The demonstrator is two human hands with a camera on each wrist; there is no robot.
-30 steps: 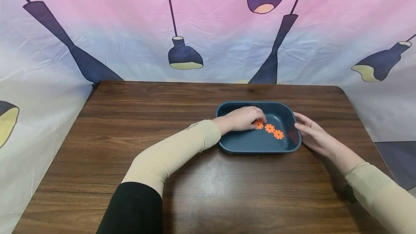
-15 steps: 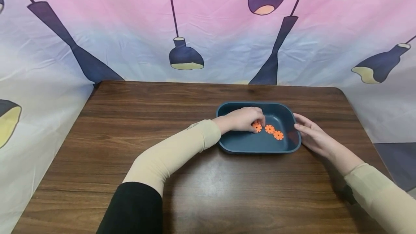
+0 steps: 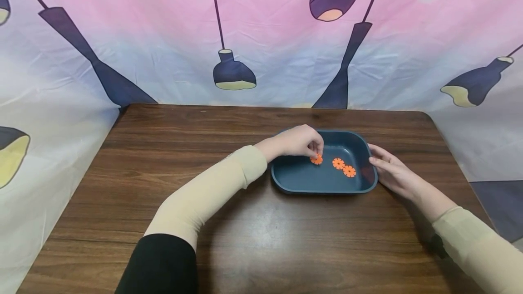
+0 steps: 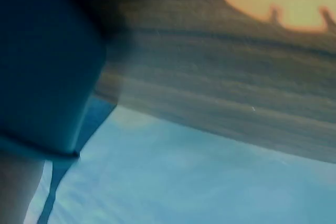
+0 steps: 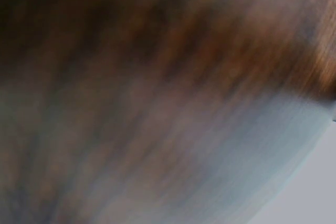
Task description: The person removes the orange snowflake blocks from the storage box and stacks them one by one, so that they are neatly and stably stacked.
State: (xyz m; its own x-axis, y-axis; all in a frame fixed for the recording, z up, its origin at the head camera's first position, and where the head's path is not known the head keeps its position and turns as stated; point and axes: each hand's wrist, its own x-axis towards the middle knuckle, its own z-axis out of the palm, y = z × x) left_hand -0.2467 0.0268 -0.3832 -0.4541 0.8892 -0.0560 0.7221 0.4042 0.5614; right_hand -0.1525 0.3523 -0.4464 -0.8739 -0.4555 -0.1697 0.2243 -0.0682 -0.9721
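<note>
Likely picking: left hand [image 3: 300, 142] is pinching an orange disc [image 3: 316, 160] right of frame centre, right hand [image 3: 395, 173] is bracing the tray [image 3: 298, 178] straight-fingered, next move probably needing steady lift.

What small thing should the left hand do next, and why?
Probably lift the pinched orange disc clear of the blue tray: the left hand has it between its fingertips, and it sits apart from the two other discs lying in the tray. The right hand touches the tray's right end, so it could likely steady it.
</note>
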